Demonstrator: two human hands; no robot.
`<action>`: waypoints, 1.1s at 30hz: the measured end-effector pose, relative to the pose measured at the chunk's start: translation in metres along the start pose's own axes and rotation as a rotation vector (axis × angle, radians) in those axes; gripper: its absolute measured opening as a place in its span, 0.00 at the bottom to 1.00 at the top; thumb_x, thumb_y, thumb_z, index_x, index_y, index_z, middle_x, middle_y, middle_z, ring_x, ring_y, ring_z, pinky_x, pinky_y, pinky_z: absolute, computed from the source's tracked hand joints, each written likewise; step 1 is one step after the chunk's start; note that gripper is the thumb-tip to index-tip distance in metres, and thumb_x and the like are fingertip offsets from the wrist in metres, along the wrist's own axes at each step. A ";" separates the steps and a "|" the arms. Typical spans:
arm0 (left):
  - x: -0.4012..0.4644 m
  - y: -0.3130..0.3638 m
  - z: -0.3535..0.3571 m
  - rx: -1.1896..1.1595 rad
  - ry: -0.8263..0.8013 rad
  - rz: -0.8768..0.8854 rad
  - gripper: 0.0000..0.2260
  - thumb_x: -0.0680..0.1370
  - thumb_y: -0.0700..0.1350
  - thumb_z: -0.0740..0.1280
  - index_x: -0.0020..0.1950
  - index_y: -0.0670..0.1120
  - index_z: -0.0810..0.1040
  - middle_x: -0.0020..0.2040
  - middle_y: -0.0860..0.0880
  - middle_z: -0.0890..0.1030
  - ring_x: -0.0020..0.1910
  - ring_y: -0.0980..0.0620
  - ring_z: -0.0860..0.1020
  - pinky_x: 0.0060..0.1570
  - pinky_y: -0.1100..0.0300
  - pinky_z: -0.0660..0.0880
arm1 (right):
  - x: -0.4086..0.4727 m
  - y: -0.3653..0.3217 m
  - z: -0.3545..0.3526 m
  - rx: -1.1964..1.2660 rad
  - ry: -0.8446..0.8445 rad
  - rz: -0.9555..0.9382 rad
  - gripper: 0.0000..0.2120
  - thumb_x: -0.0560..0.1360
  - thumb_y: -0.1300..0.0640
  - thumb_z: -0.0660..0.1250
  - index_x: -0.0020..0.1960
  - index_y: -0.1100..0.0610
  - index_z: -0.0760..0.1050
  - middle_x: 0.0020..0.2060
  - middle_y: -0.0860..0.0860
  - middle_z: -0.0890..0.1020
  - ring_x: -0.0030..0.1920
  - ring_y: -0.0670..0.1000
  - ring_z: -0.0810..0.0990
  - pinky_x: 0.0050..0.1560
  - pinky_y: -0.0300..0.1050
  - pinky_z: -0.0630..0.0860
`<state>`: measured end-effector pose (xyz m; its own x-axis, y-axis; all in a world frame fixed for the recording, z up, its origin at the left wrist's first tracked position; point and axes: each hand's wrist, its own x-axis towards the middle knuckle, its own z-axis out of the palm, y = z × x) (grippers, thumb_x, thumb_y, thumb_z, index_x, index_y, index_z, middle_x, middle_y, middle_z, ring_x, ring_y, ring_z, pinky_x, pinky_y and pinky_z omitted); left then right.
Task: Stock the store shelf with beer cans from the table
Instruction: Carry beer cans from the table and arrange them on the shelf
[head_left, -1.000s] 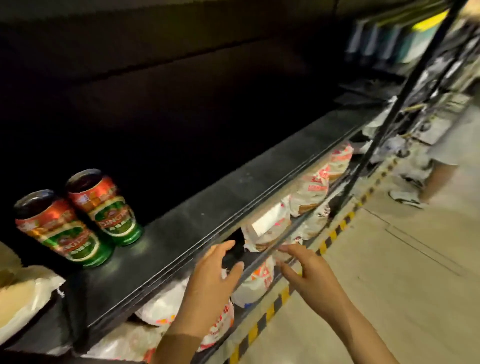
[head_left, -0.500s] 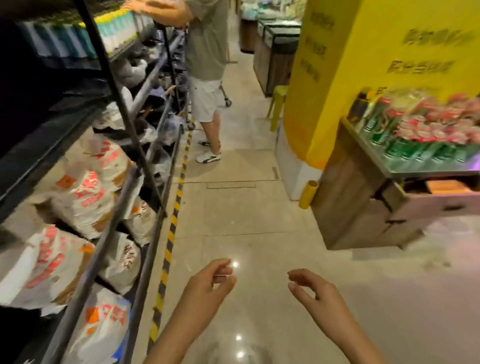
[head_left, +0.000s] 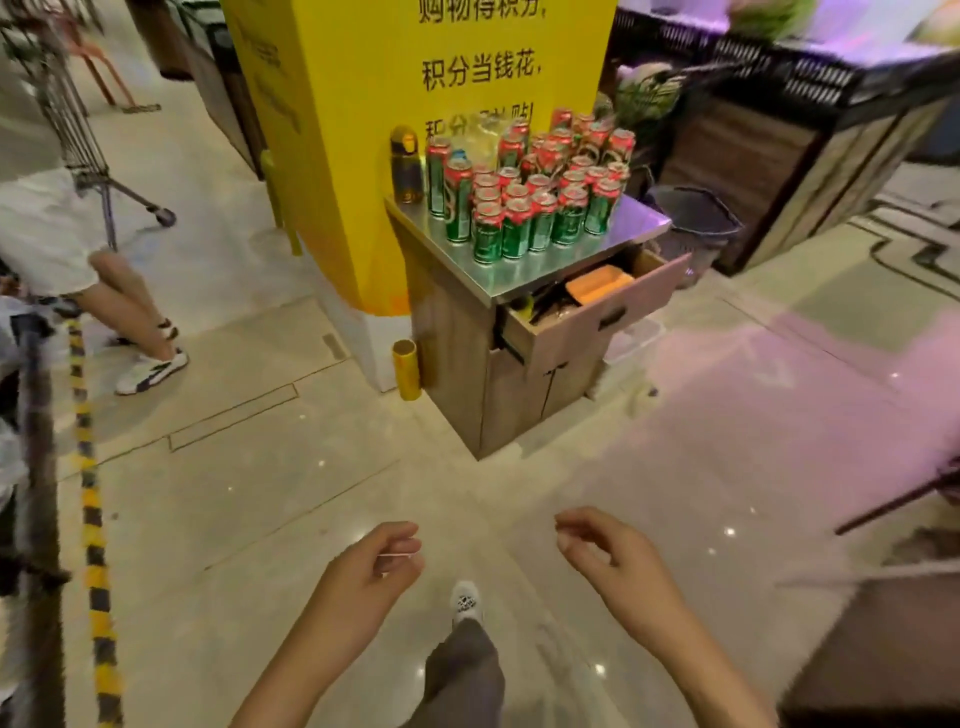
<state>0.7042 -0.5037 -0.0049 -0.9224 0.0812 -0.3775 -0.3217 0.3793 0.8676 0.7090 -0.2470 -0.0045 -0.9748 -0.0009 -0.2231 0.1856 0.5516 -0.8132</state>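
Several red-and-green beer cans (head_left: 524, 208) stand packed together on a steel-topped wooden table (head_left: 618, 236) against a yellow pillar, straight ahead of me. Both my hands hang low in front of me over the floor, well short of the table. My left hand (head_left: 376, 566) is empty with its fingers loosely curled. My right hand (head_left: 605, 553) is empty too, fingers curled and apart. The store shelf shows only as a blurred dark post (head_left: 34, 467) at the far left edge.
The table's drawer (head_left: 587, 317) is pulled out toward the aisle. A dark bottle (head_left: 406, 166) stands at the table's back left. A person's legs (head_left: 135, 317) stand at the left by yellow-black floor tape (head_left: 91, 499). A black basket (head_left: 693, 213) sits right of the table.
My view has swung from the shelf with two cans, across the aisle, to face the table of cans. Both hands stayed empty and dropped low in front of me.
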 end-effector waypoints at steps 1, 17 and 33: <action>0.016 0.007 -0.001 0.002 0.001 0.007 0.10 0.75 0.40 0.68 0.53 0.52 0.77 0.50 0.51 0.82 0.46 0.63 0.79 0.47 0.73 0.72 | 0.016 -0.003 -0.008 0.003 0.005 -0.012 0.07 0.76 0.57 0.66 0.54 0.51 0.77 0.48 0.43 0.81 0.51 0.31 0.75 0.47 0.22 0.67; 0.335 0.236 0.128 0.410 -0.164 0.368 0.18 0.77 0.50 0.66 0.67 0.55 0.70 0.61 0.60 0.74 0.60 0.61 0.73 0.60 0.63 0.70 | 0.251 0.047 -0.221 -0.138 0.276 0.138 0.10 0.77 0.50 0.65 0.58 0.45 0.74 0.53 0.38 0.76 0.57 0.40 0.74 0.53 0.32 0.67; 0.507 0.345 0.245 0.359 0.044 0.207 0.11 0.77 0.49 0.66 0.55 0.62 0.70 0.54 0.65 0.74 0.57 0.63 0.73 0.54 0.67 0.69 | 0.507 0.114 -0.430 -0.219 0.082 -0.114 0.08 0.76 0.52 0.65 0.53 0.41 0.73 0.53 0.37 0.77 0.55 0.38 0.75 0.53 0.31 0.69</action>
<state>0.1783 -0.1064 0.0238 -0.9705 0.1531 -0.1865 -0.0409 0.6573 0.7525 0.1822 0.1741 0.0209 -0.9963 -0.0106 -0.0849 0.0514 0.7192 -0.6929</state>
